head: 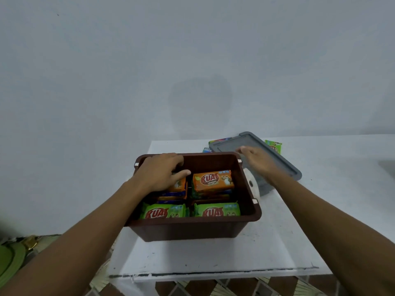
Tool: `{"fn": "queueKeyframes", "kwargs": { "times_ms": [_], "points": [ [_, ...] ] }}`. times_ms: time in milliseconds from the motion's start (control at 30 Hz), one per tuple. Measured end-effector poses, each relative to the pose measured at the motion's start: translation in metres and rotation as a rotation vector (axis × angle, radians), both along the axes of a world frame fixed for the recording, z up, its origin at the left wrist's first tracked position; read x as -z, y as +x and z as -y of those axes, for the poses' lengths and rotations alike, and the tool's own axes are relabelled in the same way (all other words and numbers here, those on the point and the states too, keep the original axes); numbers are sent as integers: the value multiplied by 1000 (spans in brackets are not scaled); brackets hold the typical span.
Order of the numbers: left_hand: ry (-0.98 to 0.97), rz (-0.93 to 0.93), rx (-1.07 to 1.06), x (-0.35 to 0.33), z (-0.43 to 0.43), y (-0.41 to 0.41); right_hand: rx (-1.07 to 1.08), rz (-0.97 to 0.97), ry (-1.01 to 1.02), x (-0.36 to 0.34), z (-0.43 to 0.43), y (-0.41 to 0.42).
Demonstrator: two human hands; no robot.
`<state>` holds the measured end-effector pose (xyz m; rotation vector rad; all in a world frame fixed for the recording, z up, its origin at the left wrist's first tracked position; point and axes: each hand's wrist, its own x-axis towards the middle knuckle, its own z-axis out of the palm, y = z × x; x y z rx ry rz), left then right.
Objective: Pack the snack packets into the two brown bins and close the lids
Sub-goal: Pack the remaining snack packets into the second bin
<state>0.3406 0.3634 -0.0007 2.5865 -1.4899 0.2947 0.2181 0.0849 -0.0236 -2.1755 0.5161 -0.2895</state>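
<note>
Left hand (162,169) sits on the far-left orange packet (178,185) inside the brown bin (192,220) (gripping or merely pressing, I cannot tell); seat it flat; right hand (256,161), fingers straight, reaches over the grey lid (284,163); 1 green packet (274,145) lies beyond, unpacked.

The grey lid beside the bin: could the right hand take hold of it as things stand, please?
Probably yes. The right hand hovers open right over the grey lid, which lies just beyond the brown bin's right side, and nothing rests on the lid or stands between them.
</note>
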Motion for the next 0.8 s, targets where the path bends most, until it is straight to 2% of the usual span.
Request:
{"fn": "queueKeyframes", "kwargs": {
  "times_ms": [133, 300, 433, 600, 700, 800],
  "points": [
    [-7, -27, 58, -2, 10, -3, -233, -417, -524, 37, 51, -26],
    [-219, -34, 90, -11, 62, -16, -219, -450, -844, 55, 108, -85],
    [-333, -22, 135, -14, 121, -29, -128, -464, -923, 55, 148, -126],
    [-280, -99, 140, -15, 193, -47, -80, -422, -863, 58, 201, -143],
    [-162, -150, 127, -14, 228, -52, -44, -379, -785, 62, 222, -148],
    [94, -177, 64, -11, 262, -53, -53, -341, -838, 63, 233, -144]
  ]
}}
